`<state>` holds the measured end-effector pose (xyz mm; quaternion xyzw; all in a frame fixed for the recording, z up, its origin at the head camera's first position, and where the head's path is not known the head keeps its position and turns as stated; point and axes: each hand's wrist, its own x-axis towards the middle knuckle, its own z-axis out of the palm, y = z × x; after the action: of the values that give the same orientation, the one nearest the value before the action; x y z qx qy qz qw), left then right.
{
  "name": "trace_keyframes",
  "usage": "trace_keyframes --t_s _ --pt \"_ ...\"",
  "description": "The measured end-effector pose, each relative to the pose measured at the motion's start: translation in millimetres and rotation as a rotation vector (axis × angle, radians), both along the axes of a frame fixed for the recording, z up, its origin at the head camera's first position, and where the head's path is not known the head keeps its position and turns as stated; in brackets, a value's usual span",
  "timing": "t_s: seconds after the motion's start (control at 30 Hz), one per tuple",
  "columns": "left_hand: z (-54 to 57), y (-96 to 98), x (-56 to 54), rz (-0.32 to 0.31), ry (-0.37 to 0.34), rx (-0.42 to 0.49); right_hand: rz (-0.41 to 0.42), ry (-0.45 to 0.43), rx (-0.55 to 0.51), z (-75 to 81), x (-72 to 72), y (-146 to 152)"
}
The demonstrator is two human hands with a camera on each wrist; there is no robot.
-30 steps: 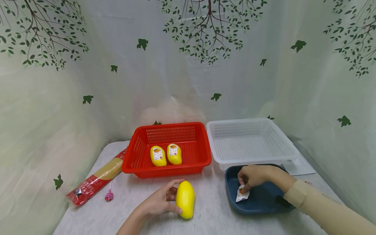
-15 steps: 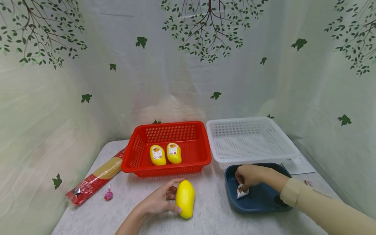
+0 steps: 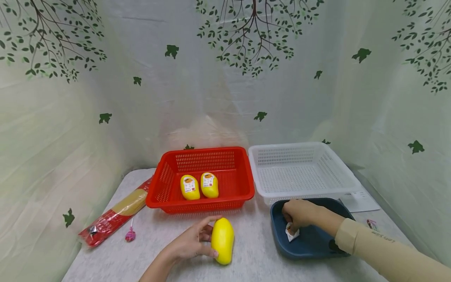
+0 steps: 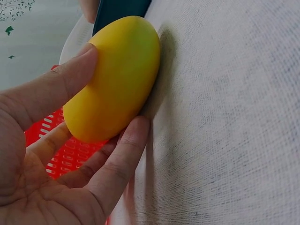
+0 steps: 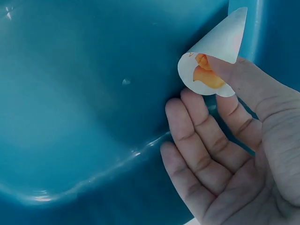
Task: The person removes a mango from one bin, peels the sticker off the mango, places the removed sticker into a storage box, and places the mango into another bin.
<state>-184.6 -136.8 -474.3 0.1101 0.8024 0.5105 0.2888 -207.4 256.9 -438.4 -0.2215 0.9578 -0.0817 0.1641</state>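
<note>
My left hand [image 3: 192, 241] grips a smooth yellow mango [image 3: 222, 241] at the front middle of the table. In the left wrist view the thumb lies on one side of the mango [image 4: 119, 75] and the fingers on the other; no label shows on it. Inside the dark blue basin [image 3: 317, 248] my right hand [image 3: 299, 213] pinches a curled white sticker [image 3: 291, 232]. The right wrist view shows the sticker [image 5: 220, 42] rolled into a cone between thumb and finger, with an orange fruit print, while the other fingers lie along the basin's inside.
A red basket [image 3: 201, 205] with two labelled mangoes [image 3: 190, 187] stands behind the left hand. Beside it is a white basket [image 3: 306, 194], behind the basin. A red-and-yellow noodle packet [image 3: 116, 213] and a pink lollipop [image 3: 130, 235] lie at left. A small wrapped item [image 3: 371, 224] lies right of the basin.
The right hand stays low in the basin with the sticker, shifting only slightly. The left hand and its mango hold still.
</note>
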Motion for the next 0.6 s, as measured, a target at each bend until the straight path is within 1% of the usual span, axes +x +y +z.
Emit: trace_keyframes --t_s 0.03,0.2,0.4,0.6 --pt "-0.3 0.3 0.2 0.0 -0.003 0.003 -0.01 0.005 0.009 -0.4 0.4 -0.3" --pt "-1.6 0.7 0.2 0.009 -0.016 -0.007 0.006 0.045 0.026 0.6 2.6 -1.1" --pt "-4.0 -0.3 -1.2 0.017 -0.014 -0.016 0.007 0.052 0.016 2.4 3.7 -2.2" --pt "-3.3 -1.0 -1.6 0.018 -0.005 -0.014 0.025 0.057 -0.008 -0.9 3.1 0.5"
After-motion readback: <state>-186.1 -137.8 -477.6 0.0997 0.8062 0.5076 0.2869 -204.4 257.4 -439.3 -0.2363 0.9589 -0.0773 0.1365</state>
